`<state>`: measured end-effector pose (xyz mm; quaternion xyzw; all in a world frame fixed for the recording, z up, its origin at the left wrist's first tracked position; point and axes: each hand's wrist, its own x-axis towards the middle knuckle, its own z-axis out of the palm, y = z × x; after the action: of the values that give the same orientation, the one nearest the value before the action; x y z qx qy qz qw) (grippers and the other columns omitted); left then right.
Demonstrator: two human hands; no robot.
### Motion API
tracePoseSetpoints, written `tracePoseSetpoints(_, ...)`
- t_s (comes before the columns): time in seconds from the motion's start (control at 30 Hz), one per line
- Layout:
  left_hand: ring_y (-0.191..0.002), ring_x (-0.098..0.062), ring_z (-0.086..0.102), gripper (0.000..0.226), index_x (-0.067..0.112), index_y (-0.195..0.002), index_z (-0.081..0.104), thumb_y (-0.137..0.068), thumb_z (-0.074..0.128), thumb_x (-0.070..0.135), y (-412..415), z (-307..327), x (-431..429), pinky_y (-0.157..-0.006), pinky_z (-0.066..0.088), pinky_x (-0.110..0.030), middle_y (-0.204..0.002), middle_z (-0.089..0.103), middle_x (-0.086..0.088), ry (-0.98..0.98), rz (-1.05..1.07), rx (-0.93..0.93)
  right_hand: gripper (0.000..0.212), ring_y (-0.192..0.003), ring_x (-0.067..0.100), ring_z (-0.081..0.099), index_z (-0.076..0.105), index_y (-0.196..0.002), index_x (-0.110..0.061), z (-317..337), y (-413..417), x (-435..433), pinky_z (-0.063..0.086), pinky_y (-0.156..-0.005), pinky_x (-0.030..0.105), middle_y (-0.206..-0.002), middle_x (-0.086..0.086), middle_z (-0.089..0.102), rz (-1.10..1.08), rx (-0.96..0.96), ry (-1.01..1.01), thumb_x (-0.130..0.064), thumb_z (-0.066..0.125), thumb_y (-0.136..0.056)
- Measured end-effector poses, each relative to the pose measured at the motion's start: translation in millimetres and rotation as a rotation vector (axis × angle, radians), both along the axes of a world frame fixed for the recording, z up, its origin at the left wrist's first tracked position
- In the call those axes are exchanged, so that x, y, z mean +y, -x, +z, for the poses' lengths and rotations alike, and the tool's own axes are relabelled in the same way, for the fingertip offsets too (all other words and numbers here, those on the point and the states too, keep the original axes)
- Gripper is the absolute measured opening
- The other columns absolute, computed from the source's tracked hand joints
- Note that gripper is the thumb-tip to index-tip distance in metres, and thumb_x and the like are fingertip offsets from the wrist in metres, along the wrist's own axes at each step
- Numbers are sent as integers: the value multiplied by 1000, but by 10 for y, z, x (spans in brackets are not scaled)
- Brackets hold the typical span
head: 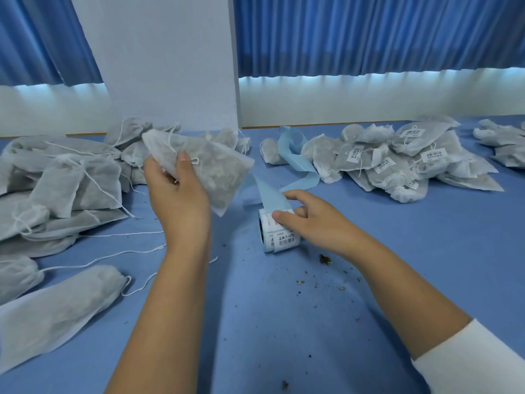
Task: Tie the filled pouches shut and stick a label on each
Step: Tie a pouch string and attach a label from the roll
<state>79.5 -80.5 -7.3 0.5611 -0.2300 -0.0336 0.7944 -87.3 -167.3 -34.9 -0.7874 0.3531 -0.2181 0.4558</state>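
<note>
The wide blue table top (284,322) stretches ahead of me to a white wall hung with blue curtains (369,35). On its left side sprawls a big heap of white mesh drawstring pouches (65,177), filled with greyish stuff and showing no labels that I can see, their loose white strings trailing across the blue. Far over on the right lies a second heap of labelled pouches (397,163), several showing white barcode stickers. My left hand (176,191) is raised above the table and grips one filled white pouch (210,169) by its upper edge, thumb on the front and fingers behind, so it hangs tilted between the two heaps. A pale blue backing strip (298,163) snakes from the far heap toward me and ends at the small roll of white barcode labels (279,237), which lies on its side in the middle of the table. My right hand (309,217) holds that roll, thumb pressed on its top label, forefinger laid across the strip, other fingers curled behind. Brown crumbs (325,259) dot the table just beside my right wrist.
</note>
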Motion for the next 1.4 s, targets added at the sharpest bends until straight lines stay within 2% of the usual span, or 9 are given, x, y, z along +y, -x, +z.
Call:
tracePoseSetpoints(0.13,-76,9,58,13,36,-91,47,-102,49,30,57,11,-4,-73,44,-12,-89,60,19,54,112,-24,37,-65,5,60,53,-121,-32,-95,-65,15,44,-68,27,-79,4,72,-2,-36,2,-48,62,-90)
tracePoseSetpoints(0.33,-103,-16,63,7,27,-101,51,-101,46,31,-58,-24,-43,-98,52,-49,-106,63,6,-24,25,180,45,-69,9,61,49,-124,-35,-168,-77,-19,46,-72,30,-76,-4,70,10,-63,-5,-56,62,-86)
tracePoseSetpoints(0.47,-108,-23,64,21,22,-115,55,-103,42,34,31,-41,-90,-98,52,-51,-116,65,-2,-205,-146,196,39,-55,1,49,51,-120,-37,-189,-85,-16,40,-60,19,-61,-12,54,15,-65,12,-56,61,-87)
tracePoseSetpoints(0.6,-107,-27,64,33,11,-120,56,-104,41,35,102,-65,-135,-97,52,-49,-117,65,-8,-376,-247,212,32,-64,-3,59,52,-115,-36,-166,-90,17,44,-62,12,-69,-12,69,56,-96,-13,-49,63,-89)
tracePoseSetpoints(0.7,-108,-29,63,36,8,-120,58,-105,39,34,120,-83,-143,-99,51,-48,-117,66,-10,-474,-281,183,34,-56,-8,56,47,-120,-34,-121,-71,45,38,-54,6,-57,-20,62,62,-65,25,-45,61,-91)
tracePoseSetpoints(0.83,-110,-32,62,39,5,-123,58,-105,39,33,121,-115,-153,-101,50,-46,-120,65,-14,-574,-306,133,36,-63,7,58,48,-127,-41,-2,29,16,47,-66,21,-66,-9,62,74,31,59,-40,55,-92)
tracePoseSetpoints(0.93,-107,-30,63,38,5,-123,57,-105,39,32,134,-136,-158,-91,55,-39,-121,64,-13,-611,-330,143,34,-63,4,54,51,-111,-49,70,96,5,42,-59,13,-73,-9,59,94,73,144,-26,57,-86)
tracePoseSetpoints(1.1,-102,-26,65,25,12,-111,55,-106,38,29,133,-116,-145,-44,45,-17,-117,64,-11,-606,-346,187,22,-76,6,58,62,-89,-45,125,107,32,50,-75,22,-86,-12,57,60,98,343,-25,67,-81)
tracePoseSetpoints(1.4,-107,-29,64,36,5,-125,57,-106,38,29,113,-107,-138,-51,48,-23,-122,63,-14,-607,-342,186,21,-93,11,55,75,-108,-25,239,97,123,47,-90,34,-108,-4,60,15,160,589,-25,69,-88)
